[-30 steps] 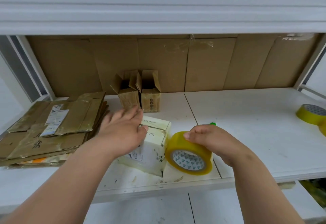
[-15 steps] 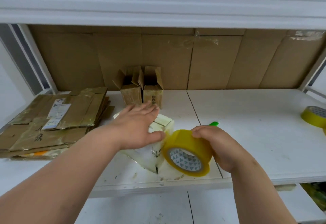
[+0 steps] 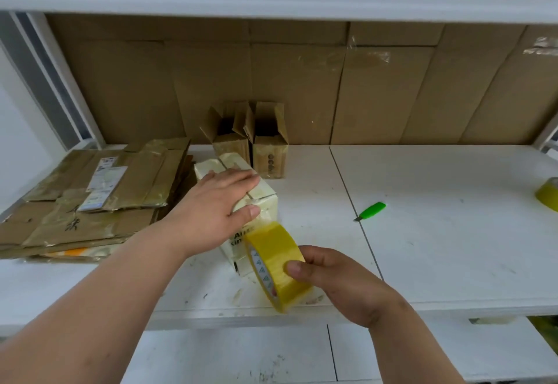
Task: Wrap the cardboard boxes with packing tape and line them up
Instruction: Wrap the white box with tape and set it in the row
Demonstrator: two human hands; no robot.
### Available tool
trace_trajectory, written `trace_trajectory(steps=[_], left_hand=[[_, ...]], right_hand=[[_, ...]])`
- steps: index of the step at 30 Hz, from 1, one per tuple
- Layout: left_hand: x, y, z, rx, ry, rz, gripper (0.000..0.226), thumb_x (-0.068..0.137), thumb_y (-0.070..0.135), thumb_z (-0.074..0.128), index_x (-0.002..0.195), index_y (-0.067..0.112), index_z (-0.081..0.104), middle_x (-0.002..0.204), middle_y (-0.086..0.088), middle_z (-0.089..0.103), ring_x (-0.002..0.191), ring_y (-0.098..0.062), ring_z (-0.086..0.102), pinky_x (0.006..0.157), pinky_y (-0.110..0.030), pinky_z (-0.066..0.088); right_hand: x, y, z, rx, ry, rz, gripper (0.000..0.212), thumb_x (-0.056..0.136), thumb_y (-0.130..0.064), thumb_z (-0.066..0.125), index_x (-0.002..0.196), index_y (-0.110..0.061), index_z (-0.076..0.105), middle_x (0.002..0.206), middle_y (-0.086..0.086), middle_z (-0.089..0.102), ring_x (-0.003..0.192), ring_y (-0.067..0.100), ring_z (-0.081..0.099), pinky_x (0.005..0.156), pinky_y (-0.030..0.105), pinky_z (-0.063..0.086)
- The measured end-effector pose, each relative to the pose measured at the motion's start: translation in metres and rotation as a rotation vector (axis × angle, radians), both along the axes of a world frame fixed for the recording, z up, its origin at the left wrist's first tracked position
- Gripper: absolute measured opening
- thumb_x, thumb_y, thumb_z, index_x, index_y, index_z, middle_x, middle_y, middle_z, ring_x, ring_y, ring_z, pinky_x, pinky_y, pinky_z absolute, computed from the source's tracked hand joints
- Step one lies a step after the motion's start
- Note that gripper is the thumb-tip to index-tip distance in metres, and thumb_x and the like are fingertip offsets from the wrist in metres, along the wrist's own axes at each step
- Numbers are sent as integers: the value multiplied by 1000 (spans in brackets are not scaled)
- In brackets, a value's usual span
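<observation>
A pale box (image 3: 241, 202) wrapped in shiny tape stands on the white table (image 3: 437, 232), near its front edge and left of the middle. The left hand (image 3: 217, 205) lies flat on top of the box, fingers straight and spread over the top flaps, thumb down against the near side. The right hand (image 3: 341, 281) grips a roll of yellow packing tape (image 3: 276, 263), thumb on the outer face and fingers curled round behind it. The roll is tilted and sits just beside the near right corner of the box, its upper edge touching the side with the printed letters.

Behind the box, against the cardboard back wall (image 3: 302, 81), two small brown boxes (image 3: 247, 142) stand side by side with their top flaps open. To the left lies a stack of flattened cartons (image 3: 90, 202), some with labels on them. A green knife (image 3: 370, 211) lies on the table to the right of the pale box, well apart from it. At the far right edge a second tape roll (image 3: 548, 193) is partly in view.
</observation>
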State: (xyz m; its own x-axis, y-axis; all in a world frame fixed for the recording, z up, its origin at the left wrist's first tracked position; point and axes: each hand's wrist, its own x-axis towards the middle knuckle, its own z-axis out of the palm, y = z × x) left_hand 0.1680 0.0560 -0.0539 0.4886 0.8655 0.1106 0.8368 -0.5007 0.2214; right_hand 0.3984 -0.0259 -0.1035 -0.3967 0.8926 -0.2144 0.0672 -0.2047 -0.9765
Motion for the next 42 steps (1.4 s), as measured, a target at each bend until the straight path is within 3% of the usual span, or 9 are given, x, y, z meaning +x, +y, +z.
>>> trace_trajectory(steps=[7,14,17,24,27,29,33,38,42], left_hand=[[0,1,3,-41,-34,11,70,96,58,30,157,26,17,164,3,20,151,-11,8,118,-26,-3],[2,-3,3,-13,-167,69,27,100,37,51,122,22,48,158,7,32,147,-16,24,123,-42,14],[5,-9,-5,179,-196,155,41,94,48,51,125,25,62,151,2,44,141,-23,34,113,-45,30],[14,-45,-26,159,-527,399,63,91,22,69,148,27,42,119,6,35,107,-12,48,96,-32,46],[22,-59,-30,175,-840,554,40,83,19,77,109,31,49,112,7,51,98,-2,57,84,-30,54],[27,-68,-36,216,-820,577,30,83,24,77,89,34,49,104,9,49,92,0,57,74,-20,50],[34,-81,-48,153,-778,645,13,88,40,67,98,33,65,88,7,53,74,1,54,59,-6,34],[41,-88,-52,-117,-921,647,25,89,44,66,110,35,57,87,4,62,79,-6,59,64,-18,40],[43,-87,-59,-321,-1170,699,28,86,44,71,108,28,62,102,6,66,96,-13,64,89,-39,53]], right_hand=[[-6,-11,-10,22,-70,-8,44,81,-49,65,112,-19,72,108,2,74,99,12,68,92,26,51],[-7,-24,-26,17,45,-57,44,76,-35,66,114,-12,69,116,13,70,104,20,65,100,37,46],[-12,-23,-26,70,-6,-86,40,76,-44,66,107,-18,69,108,6,72,98,15,65,97,40,48],[-20,-12,-22,112,-95,-68,30,83,-48,60,104,-27,68,100,-5,72,93,11,64,94,41,50],[-20,-9,-22,122,-111,-76,34,79,-51,62,101,-27,70,99,-3,72,90,11,64,94,44,51],[-20,-8,-23,123,-112,-76,36,77,-52,64,100,-25,70,101,2,72,88,11,63,94,46,51],[-19,-12,-22,113,-61,-81,33,80,-44,67,101,-19,71,100,7,72,86,12,64,91,45,52],[-17,-13,-19,71,-39,-71,35,76,-35,68,101,-11,72,98,11,73,85,14,65,84,37,53],[-14,-17,-20,77,-86,-69,42,75,-41,71,103,-10,73,104,12,73,93,20,68,93,43,53]])
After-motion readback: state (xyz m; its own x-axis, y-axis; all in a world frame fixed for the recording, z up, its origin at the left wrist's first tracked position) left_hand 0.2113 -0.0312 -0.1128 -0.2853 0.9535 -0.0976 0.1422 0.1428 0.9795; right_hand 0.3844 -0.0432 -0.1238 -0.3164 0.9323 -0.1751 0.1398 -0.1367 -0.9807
